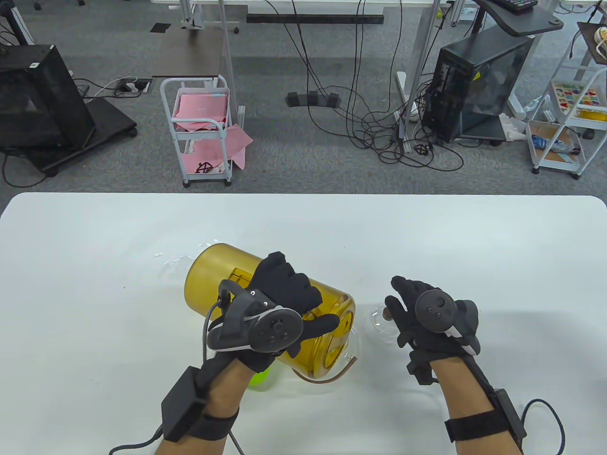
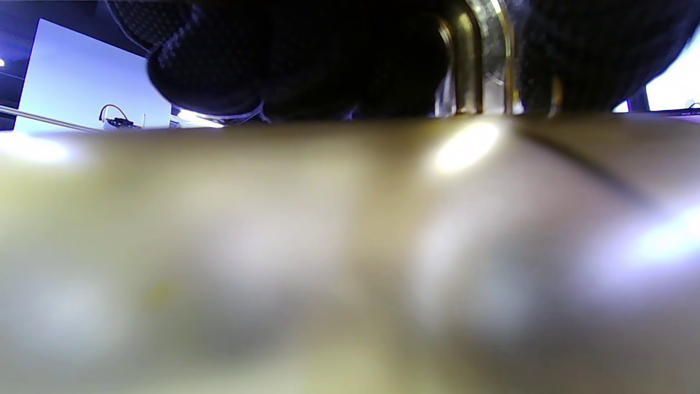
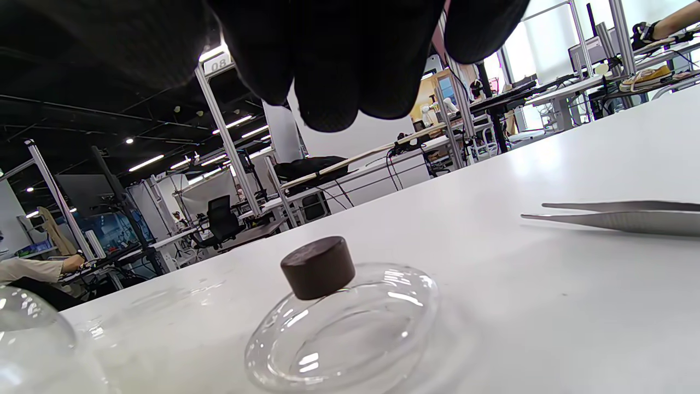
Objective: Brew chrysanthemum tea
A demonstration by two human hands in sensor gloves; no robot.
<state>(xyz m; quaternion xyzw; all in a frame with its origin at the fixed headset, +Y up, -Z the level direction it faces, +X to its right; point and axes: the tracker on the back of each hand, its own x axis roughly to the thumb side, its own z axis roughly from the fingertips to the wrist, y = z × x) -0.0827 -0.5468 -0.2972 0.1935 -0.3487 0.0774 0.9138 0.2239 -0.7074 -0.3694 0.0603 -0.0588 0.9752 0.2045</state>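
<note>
Left hand (image 1: 280, 303) grips the amber jug (image 1: 223, 275), fingers curled over its body, the jug tipped nearly flat with its mouth end toward the person and the right. A glass teapot seems to sit under that mouth, only a thin brown handle arc (image 1: 339, 374) and clear rim showing, so this is hedged. Right hand (image 1: 427, 317) hovers over the glass lid (image 3: 342, 334), fingers relaxed, holding nothing; the lid lies on the table (image 1: 95, 260) just right of the jug's mouth, dark knob (image 3: 318, 267) up. Something lime green (image 1: 260, 378) peeks out under the left wrist; cannot tell what.

Risks, as a judgement: the jug is bulky and held one-handed from above, so a slip or over-tilt could slosh water past the teapot opening onto the table. The pour target is mostly hidden from the table view, so aim is hard to check. The right hand sits close to the stream path; reaching for the lid too early could bump the jug.

Views: right wrist view alone shows the metal tweezers (image 3: 623, 214) lying on the table beyond the lid, and a clear glass curve (image 3: 33, 339) at its lower left. Left wrist view is mostly blurred amber jug wall (image 2: 328, 246) with glove fingers (image 2: 219, 71) on top, confirming the grip. Only the table view shows both hands together.
</note>
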